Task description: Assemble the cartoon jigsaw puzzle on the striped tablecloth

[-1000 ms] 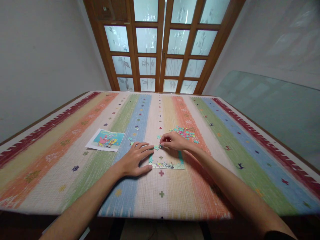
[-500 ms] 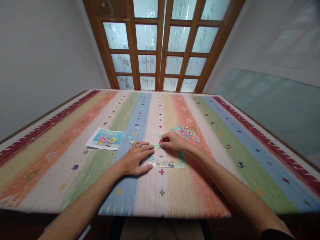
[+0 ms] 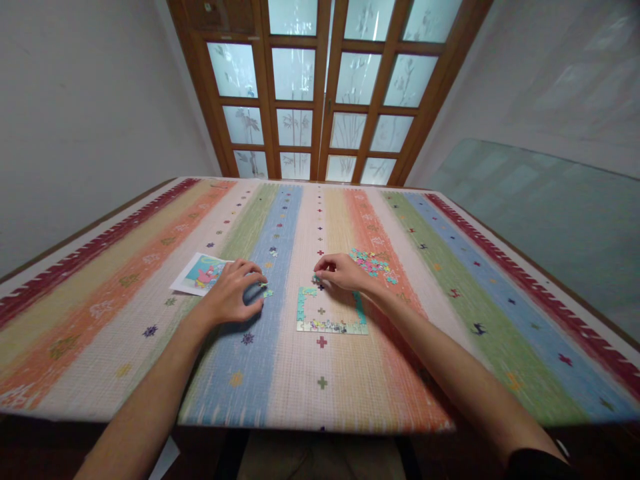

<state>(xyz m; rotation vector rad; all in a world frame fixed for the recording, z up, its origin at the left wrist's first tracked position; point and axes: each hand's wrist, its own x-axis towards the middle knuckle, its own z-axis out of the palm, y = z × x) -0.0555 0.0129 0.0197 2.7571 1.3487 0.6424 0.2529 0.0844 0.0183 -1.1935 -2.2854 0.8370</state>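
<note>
On the striped tablecloth lies a partly joined puzzle border (image 3: 301, 313), with pieces along its left, bottom and right sides and a short stretch of its top left. My right hand (image 3: 343, 272) pinches a small puzzle piece (image 3: 315, 279) just above that border's top edge. To the left, my left hand (image 3: 231, 293) curves with thumb and fingers apart beside a couple of loose puzzle pieces (image 3: 269, 293). Its fingertips reach one of these; whether they touch it I cannot tell. The hand partly covers a printed cartoon picture (image 3: 200, 272).
A pile of loose puzzle pieces (image 3: 373, 264) lies beyond my right hand, some hidden behind it. The striped tablecloth (image 3: 320, 400) spreads over the table. Wooden glass-paned doors (image 3: 323, 100) stand behind the far edge, and a pale green panel (image 3: 540, 207) leans at the right.
My left hand has left the puzzle border and moved left to the loose pieces, covering part of the picture. My right hand has shifted slightly away from me, off the border's top edge.
</note>
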